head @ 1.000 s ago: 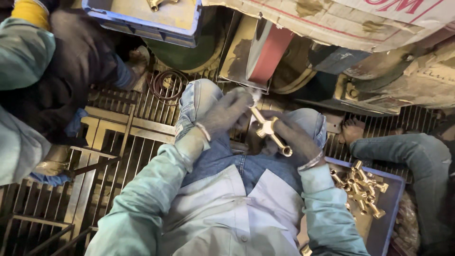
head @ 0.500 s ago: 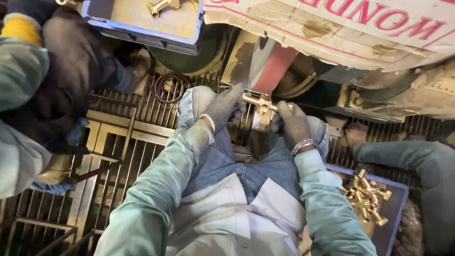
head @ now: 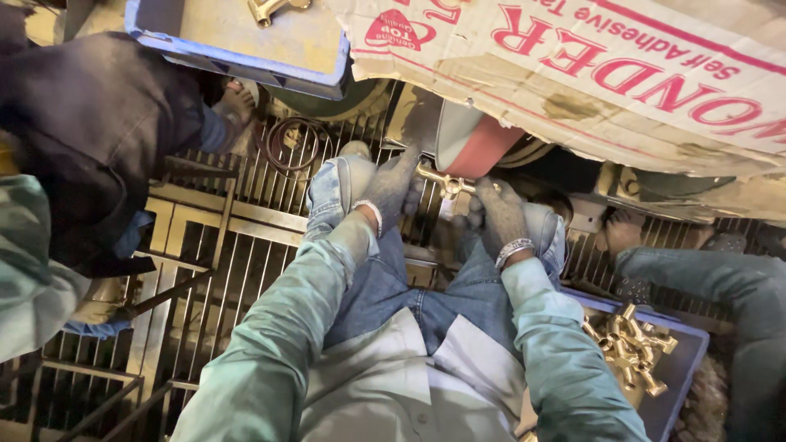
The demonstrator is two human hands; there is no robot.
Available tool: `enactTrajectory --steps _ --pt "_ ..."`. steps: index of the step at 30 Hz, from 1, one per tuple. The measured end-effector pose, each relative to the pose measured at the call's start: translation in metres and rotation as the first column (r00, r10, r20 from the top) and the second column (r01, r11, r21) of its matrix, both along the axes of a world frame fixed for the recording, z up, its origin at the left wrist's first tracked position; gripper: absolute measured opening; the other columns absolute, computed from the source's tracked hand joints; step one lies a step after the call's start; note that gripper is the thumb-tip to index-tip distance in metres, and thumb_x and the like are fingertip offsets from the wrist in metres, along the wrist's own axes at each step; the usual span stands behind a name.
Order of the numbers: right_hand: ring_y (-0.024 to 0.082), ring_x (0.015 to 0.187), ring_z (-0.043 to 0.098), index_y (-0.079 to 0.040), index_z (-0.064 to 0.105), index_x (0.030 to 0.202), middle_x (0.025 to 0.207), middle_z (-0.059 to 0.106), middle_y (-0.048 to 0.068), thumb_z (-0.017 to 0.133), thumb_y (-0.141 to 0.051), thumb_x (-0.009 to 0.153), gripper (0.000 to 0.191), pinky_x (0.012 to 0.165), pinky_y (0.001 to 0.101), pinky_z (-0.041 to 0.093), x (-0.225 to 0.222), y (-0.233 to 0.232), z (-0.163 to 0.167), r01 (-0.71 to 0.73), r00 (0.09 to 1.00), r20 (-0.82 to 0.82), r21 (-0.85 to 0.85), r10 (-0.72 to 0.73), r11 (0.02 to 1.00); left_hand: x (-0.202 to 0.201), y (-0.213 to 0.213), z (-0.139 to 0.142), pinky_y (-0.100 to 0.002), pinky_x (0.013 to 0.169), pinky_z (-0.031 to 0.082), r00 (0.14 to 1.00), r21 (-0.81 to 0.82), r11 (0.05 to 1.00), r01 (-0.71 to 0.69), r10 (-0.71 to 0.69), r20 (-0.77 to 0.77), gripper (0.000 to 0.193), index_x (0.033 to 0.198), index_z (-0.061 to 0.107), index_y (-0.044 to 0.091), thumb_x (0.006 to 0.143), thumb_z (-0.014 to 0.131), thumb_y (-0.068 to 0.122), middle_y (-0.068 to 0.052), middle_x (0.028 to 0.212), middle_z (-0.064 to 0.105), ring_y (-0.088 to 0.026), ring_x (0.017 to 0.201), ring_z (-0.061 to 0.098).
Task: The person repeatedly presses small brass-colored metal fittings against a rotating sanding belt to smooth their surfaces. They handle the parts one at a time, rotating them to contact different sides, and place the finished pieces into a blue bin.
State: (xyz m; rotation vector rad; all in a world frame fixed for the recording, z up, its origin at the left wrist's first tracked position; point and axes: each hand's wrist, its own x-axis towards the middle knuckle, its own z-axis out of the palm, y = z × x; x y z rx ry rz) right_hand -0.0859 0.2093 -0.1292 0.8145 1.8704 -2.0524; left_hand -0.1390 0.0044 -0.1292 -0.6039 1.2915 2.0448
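Both my hands wear grey knit gloves and hold one brass fitting between them, above my knees. My left hand grips its left end and my right hand grips its right end. The fitting is pressed close to a red and grey wheel of a machine just ahead of it. My jeans and pale green sleeves fill the lower middle of the view.
A blue tray of several brass fittings sits by my right leg. Another blue tray with a brass part is at top left. A printed cardboard sheet covers the machine. Other people sit left and right on a metal grate floor.
My hands have carried the brass fitting forward, from over my lap up to the red and grey wheel. The view has tilted with them.
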Motion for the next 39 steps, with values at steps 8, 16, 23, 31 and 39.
enactTrajectory --steps 8,16,23,31,39 --pt "0.014 0.049 0.050 -0.003 0.054 0.111 0.071 0.055 0.003 0.067 -0.030 0.098 0.033 0.044 0.0300 0.044 -0.007 -0.005 -0.001 0.053 0.998 0.036 -0.084 -0.050 0.995 -0.001 0.003 0.000 -0.029 0.041 0.036 0.999 -0.042 0.999 -0.025 0.027 0.039 0.045 0.104 0.057 0.010 0.098 0.055 0.054 0.000 0.064 0.050 -0.012 0.045 0.043" --pt "0.013 0.048 0.052 0.003 0.059 0.109 0.070 0.056 0.003 0.066 -0.033 0.100 0.037 0.043 0.0291 0.042 0.007 -0.006 0.002 0.024 0.998 -0.060 -0.029 -0.025 0.999 0.011 -0.006 -0.001 -0.029 0.041 0.034 0.999 0.048 0.998 -0.034 0.034 0.014 0.041 0.100 0.055 0.010 0.099 0.057 0.051 0.000 0.064 0.049 -0.012 0.046 0.043" --pt "0.012 0.046 0.047 0.001 0.055 0.114 0.067 0.053 0.002 0.068 -0.034 0.096 0.041 0.046 0.0331 0.058 -0.007 -0.012 0.002 0.096 0.994 0.051 -0.072 -0.092 0.993 0.002 -0.003 0.004 -0.028 0.042 0.034 0.997 0.077 0.995 -0.059 0.055 0.057 0.038 0.097 0.055 0.013 0.098 0.057 0.051 0.000 0.065 0.049 -0.011 0.047 0.042" --pt "0.014 0.046 0.051 0.003 0.061 0.112 0.068 0.056 0.004 0.065 -0.031 0.096 0.038 0.042 0.0313 0.043 0.000 -0.015 0.006 -0.033 0.990 -0.137 0.033 0.037 0.999 0.015 -0.019 0.015 -0.027 0.042 0.033 0.999 0.087 0.995 -0.048 0.046 0.023 0.036 0.092 0.054 0.014 0.098 0.057 0.049 0.001 0.067 0.051 -0.011 0.048 0.042" --pt "0.014 0.042 0.048 0.003 0.058 0.109 0.065 0.054 0.005 0.066 -0.035 0.098 0.040 0.044 0.0346 0.055 -0.010 -0.016 0.009 0.006 1.000 0.008 0.010 -0.006 1.000 0.009 -0.011 0.009 -0.027 0.041 0.032 0.998 0.073 0.996 -0.047 0.043 0.045 0.042 0.089 0.054 0.014 0.099 0.054 0.055 0.001 0.065 0.050 -0.011 0.047 0.041"
